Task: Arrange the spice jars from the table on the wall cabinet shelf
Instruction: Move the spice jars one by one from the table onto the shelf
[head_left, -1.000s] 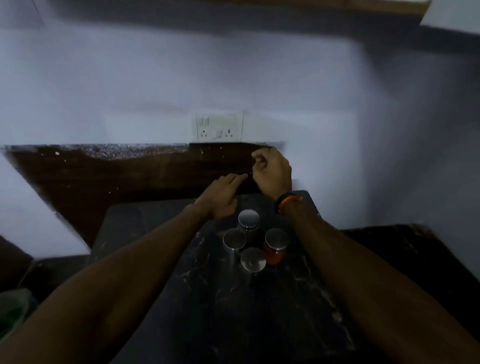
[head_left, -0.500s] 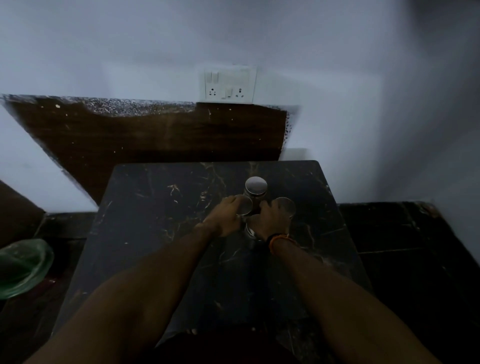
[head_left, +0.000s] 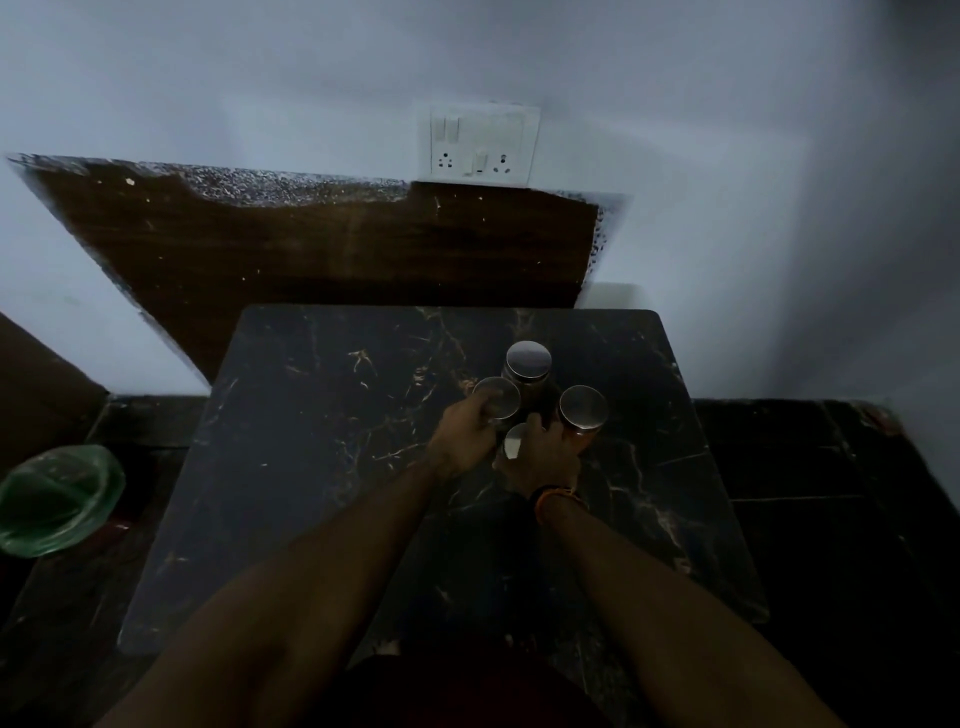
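Four spice jars stand in a tight cluster on the black marble table (head_left: 332, 467), toward its far right quarter. Taking the cluster as a clock face: the far jar (head_left: 528, 359) sits at 12 o'clock, the right jar (head_left: 583, 409) at 3 o'clock, the near jar (head_left: 514, 442) at 6 o'clock, the left jar (head_left: 496, 397) at 9 o'clock. All stand upright, long axis vertical, metal lids facing up. They are near enough to touch, though actual contact cannot be confirmed.

Handling assessment: the jars appear to be glass-bodied with smooth steel lids, so rigid, breakable if dropped, and probably slippery at the lid. Weight is judged light to moderate. The sound place to hold is around the body below the lid, not on the lid alone, since a loose lid could part from the jar.

The left hand (head_left: 462, 434) is curled around the left jar, fingers wrapped on its side at the lid. The right hand (head_left: 545, 457) is closed about the near jar, with an orange band on the wrist. In this dim light the firmness of either grasp cannot be judged.

Behind the table, at 12 o'clock, a dark wooden panel (head_left: 311, 249) and a switch plate (head_left: 483, 143) are on the wall. A green bag (head_left: 57, 501) lies on the floor at 9 o'clock. The wall cabinet is out of view.
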